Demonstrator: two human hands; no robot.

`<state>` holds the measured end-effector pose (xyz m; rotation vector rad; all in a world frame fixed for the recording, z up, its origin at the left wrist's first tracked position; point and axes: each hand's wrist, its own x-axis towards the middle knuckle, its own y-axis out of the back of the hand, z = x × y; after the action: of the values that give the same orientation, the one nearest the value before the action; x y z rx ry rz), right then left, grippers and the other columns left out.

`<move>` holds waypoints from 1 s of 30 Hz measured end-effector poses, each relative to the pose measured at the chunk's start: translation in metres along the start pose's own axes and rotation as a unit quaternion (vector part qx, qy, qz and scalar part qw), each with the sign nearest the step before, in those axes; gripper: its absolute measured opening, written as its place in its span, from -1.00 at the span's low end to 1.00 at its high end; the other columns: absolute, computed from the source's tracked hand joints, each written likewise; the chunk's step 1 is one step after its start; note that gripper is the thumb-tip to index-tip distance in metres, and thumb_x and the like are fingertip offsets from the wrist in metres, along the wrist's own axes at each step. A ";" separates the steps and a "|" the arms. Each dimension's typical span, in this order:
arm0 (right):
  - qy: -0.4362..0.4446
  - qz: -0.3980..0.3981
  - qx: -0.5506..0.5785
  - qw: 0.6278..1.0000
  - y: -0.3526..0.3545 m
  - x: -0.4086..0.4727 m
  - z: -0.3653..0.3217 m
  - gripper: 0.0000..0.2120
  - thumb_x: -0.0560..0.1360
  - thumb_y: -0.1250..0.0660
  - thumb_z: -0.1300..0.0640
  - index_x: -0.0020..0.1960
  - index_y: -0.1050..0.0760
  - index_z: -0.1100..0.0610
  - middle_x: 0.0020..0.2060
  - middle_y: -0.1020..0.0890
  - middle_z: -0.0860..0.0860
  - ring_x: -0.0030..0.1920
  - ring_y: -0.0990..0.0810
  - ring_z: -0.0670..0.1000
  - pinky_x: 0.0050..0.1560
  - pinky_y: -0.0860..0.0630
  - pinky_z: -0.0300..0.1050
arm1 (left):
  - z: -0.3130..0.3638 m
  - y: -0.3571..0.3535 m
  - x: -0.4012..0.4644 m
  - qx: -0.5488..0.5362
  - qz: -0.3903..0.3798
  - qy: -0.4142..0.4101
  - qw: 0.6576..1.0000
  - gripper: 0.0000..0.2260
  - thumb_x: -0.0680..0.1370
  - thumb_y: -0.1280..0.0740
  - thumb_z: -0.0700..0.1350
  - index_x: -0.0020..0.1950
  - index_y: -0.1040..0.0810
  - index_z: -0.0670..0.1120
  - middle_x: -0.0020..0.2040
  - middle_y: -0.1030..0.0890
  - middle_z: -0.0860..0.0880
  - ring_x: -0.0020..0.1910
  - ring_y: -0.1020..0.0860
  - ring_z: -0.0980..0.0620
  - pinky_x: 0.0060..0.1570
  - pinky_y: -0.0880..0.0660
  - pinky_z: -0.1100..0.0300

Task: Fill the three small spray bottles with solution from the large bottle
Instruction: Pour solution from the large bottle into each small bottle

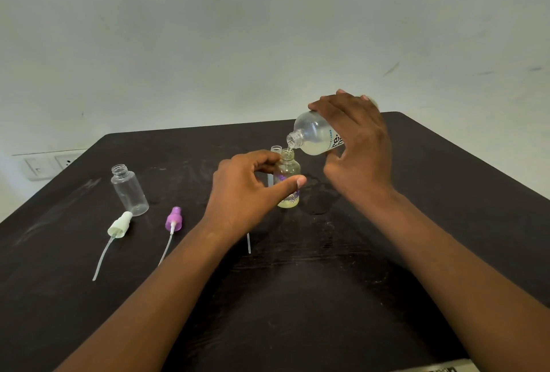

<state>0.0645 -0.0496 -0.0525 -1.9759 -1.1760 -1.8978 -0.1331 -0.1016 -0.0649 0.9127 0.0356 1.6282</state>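
At table (416,163) centre: right hand (357,145) grips tilted large bottle (315,133), left hand (247,193) pinches flowered spray bottle (288,175); clear empty bottle (129,190) at 9 o'clock, two spray heads (120,224).

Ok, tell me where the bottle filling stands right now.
Done: no bottle looks finished. The pale green spray cap and purple spray cap lie loose on the table. In hand: the right hand tips the large bottle into the flowered small bottle, steadied by the left hand; it is partly full. Left: the clear bottle stands empty, a third is mostly hidden, and all need capping.
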 end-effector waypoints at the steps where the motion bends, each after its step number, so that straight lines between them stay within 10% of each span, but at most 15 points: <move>1: 0.000 0.001 0.000 1.000 0.000 0.000 0.000 -0.30 0.22 -0.21 0.41 0.33 -0.61 0.12 0.27 -0.64 0.03 0.44 -0.52 0.13 0.54 -0.30 0.18 | 0.000 0.000 0.000 0.001 0.000 0.001 1.000 -0.52 0.42 -0.59 0.17 0.25 -0.70 -0.05 0.03 -0.75 0.09 -0.38 -0.54 0.41 -0.18 -0.48 0.34; 30: 0.001 0.007 -0.004 1.000 0.001 0.001 0.000 -0.31 0.23 -0.20 0.40 0.33 -0.61 0.11 0.27 -0.64 0.03 0.44 -0.52 0.13 0.54 -0.30 0.17 | 0.000 -0.002 0.000 0.009 0.003 0.000 1.000 -0.49 0.41 -0.59 0.18 0.26 -0.70 -0.05 -0.01 -0.72 0.14 -0.34 -0.54 0.44 -0.17 -0.46 0.39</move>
<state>0.0649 -0.0501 -0.0513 -1.9794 -1.1523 -1.8998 -0.1319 -0.1015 -0.0659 0.9272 0.0465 1.6357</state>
